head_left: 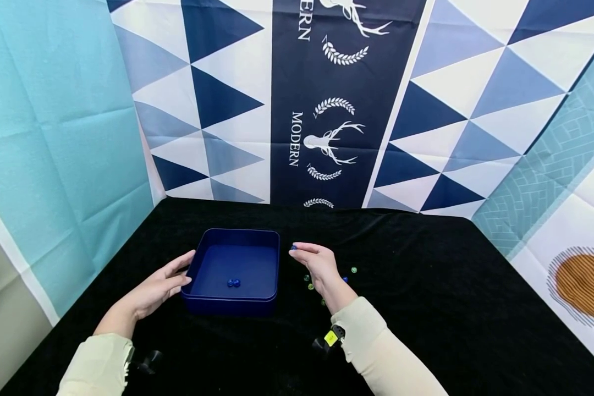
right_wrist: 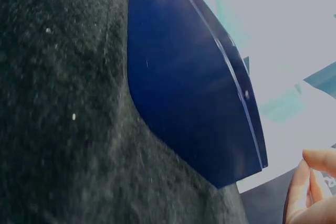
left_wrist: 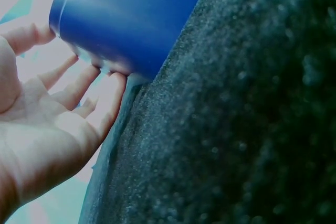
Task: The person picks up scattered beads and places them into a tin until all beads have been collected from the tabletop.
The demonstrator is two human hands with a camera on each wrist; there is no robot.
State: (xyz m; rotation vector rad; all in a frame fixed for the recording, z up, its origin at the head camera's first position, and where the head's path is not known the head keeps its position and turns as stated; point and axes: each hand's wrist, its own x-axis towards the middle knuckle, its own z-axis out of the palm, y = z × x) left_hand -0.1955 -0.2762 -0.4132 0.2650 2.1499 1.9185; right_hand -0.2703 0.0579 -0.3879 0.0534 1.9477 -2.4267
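A dark blue square box (head_left: 232, 306) stands on the black cloth, and two blue marbles (head_left: 234, 282) lie together on its floor. My left hand (head_left: 155, 287) rests its fingertips against the box's left wall, as the left wrist view also shows on the blue wall (left_wrist: 126, 19). Just off the box's right side, above the cloth, my right hand (head_left: 323, 270) pinches a blue marble (head_left: 293, 247) between thumb and fingers. In the right wrist view the fingertips (right_wrist: 299, 182) meet near the box's rim, and the marble cannot be made out there.
Several loose marbles lie near the right hand, among them a green one (head_left: 353, 270), a yellow-green one (head_left: 311, 286) and a blue one (head_left: 345, 279). Black cloth (head_left: 425, 319) covers the table. Patterned fabric (head_left: 227, 110) hangs behind it.
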